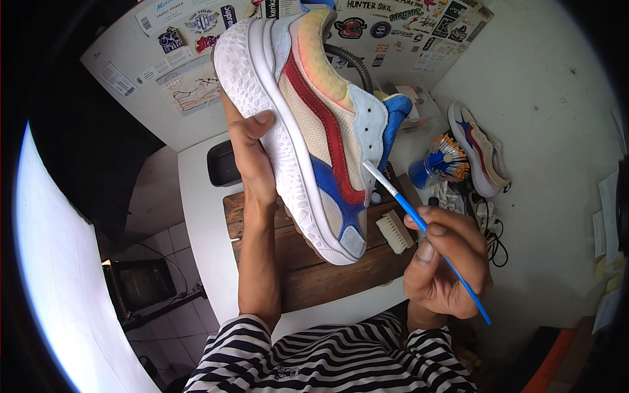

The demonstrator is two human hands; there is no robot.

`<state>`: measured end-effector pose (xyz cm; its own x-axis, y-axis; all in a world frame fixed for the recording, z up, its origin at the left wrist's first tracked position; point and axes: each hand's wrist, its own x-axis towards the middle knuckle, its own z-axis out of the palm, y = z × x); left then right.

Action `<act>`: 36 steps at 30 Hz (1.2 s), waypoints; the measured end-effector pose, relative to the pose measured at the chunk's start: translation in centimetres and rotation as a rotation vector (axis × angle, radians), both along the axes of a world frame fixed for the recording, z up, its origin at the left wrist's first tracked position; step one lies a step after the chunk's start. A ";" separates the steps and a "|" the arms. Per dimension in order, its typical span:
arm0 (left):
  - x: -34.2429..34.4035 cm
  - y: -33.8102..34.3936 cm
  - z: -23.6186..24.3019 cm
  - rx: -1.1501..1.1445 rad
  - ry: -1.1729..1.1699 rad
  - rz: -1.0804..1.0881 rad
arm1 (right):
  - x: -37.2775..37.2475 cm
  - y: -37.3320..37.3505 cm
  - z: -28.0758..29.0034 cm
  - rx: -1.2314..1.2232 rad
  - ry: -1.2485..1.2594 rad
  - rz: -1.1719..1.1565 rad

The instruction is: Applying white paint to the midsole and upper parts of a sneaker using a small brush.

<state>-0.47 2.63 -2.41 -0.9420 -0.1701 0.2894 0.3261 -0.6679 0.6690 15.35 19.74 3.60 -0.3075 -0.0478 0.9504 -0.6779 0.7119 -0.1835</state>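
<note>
A sneaker point(327, 124) with a thick white sole, cream mesh, a red wavy stripe and blue, yellow and pale-blue panels is held up, toe pointing down toward me. My left hand point(254, 157) grips it by the sole, thumb on the near side; its other fingers are hidden behind the shoe. Between the fingers and thumb of my right hand point(449, 265) is a slim blue-handled paintbrush point(426, 229). Its pale bristle tip meets the edge of the pale-blue eyelet panel, or lies just in front of it; I cannot tell which.
Under the shoe lies a dark wooden board point(308, 281) on a white table point(200, 196), with a scrub brush point(395, 231) on it. A black tray point(223, 164) sits at left. A blue cup of brushes point(445, 160), a second sneaker point(478, 149) and cables point(499, 242) are at right.
</note>
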 end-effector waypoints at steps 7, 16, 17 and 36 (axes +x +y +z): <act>-0.1 -0.5 -0.5 -0.007 -0.026 0.017 | 0.1 0.1 0.0 0.001 0.028 0.012; -0.4 -0.1 -0.4 -0.095 0.018 0.027 | -0.4 0.1 0.0 0.023 0.072 0.021; -0.4 0.1 -0.1 -0.059 0.031 0.023 | -0.3 0.1 0.1 0.039 0.070 0.023; 1.1 -0.1 1.3 0.034 -0.039 -0.100 | -0.3 -0.2 -0.1 0.046 0.034 -0.005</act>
